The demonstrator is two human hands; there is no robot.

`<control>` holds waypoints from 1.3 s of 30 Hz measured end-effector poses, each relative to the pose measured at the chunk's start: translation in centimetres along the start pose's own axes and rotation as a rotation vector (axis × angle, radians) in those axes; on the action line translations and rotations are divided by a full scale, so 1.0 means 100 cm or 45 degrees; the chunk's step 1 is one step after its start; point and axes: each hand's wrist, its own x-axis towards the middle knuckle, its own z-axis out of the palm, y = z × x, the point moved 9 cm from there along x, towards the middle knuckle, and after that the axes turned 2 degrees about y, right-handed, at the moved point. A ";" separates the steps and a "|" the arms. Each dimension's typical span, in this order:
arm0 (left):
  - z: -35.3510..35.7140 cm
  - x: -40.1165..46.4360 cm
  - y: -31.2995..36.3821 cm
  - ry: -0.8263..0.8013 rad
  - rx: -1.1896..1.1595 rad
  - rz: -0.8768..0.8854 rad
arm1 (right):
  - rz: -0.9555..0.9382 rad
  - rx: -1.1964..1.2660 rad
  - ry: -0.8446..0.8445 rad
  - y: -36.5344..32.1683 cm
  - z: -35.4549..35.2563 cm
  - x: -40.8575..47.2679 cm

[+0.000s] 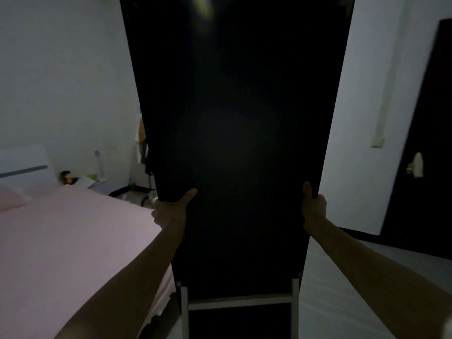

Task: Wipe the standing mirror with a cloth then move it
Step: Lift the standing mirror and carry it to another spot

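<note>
The standing mirror (234, 133) fills the middle of the view, and I face its tall black back panel. Its pale metal stand legs (241, 299) show at the bottom. My left hand (171, 209) grips the panel's left edge with the thumb across the back. On the right edge my right hand (314, 206) holds on, thumb pointing up. Both hands sit at about the same height, roughly two thirds down the panel. No cloth is in view, and the glass side is hidden.
A bed with a pink sheet (73, 241) lies close on the left. A dark door (425, 143) with a handle stands at the right. White walls are behind, small clutter (73, 178) sits by the bed's head, and pale floor (342, 289) lies to the right.
</note>
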 end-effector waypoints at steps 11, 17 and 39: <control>0.244 0.063 -0.023 -0.378 -0.002 0.060 | -0.070 -0.007 0.511 0.009 -0.075 0.136; 0.389 0.074 -0.036 -0.609 -0.009 -0.066 | 0.000 0.070 0.748 0.016 -0.123 0.196; 0.804 0.103 -0.091 -0.751 0.005 -0.127 | 0.029 -0.102 0.906 0.038 -0.210 0.539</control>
